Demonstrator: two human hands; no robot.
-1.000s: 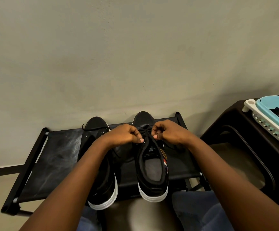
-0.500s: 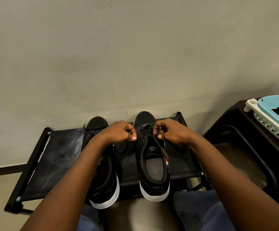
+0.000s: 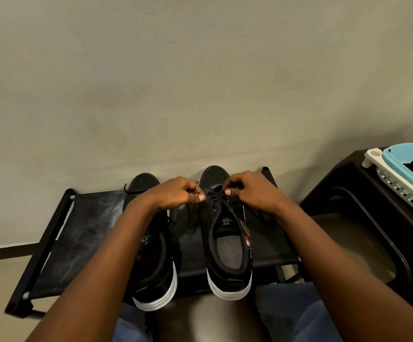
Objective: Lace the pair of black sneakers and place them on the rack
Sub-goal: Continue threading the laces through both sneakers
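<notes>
The head view takes in a plain wall (image 3: 200, 82) behind a low black rack (image 3: 82, 230) whose fabric shelf carries both black sneakers, toes toward the wall and white-soled heels hanging over the near edge. To the right stands a dark side table (image 3: 363, 193) bearing a pale blue basket (image 3: 408, 166) at the frame's edge.

The left sneaker (image 3: 155, 267) lies partly under the left forearm, one loose lace end trailing off its toe. The right sneaker (image 3: 227, 248) sits just beside it, its opening and tongue label in plain sight, with black laces (image 3: 214, 197) crossing the eyelets.

The left hand (image 3: 176, 193) hovers over the gap between the shoes, fingers (image 3: 199, 197) curled tight, thumb and forefinger pinching a lace strand that drops toward the shelf. The right hand (image 3: 247, 188) is over the right sneaker's lacing, fingers likewise curled, thumb pressed to forefinger on the other lace strand. The two hands are near each other but apart.
</notes>
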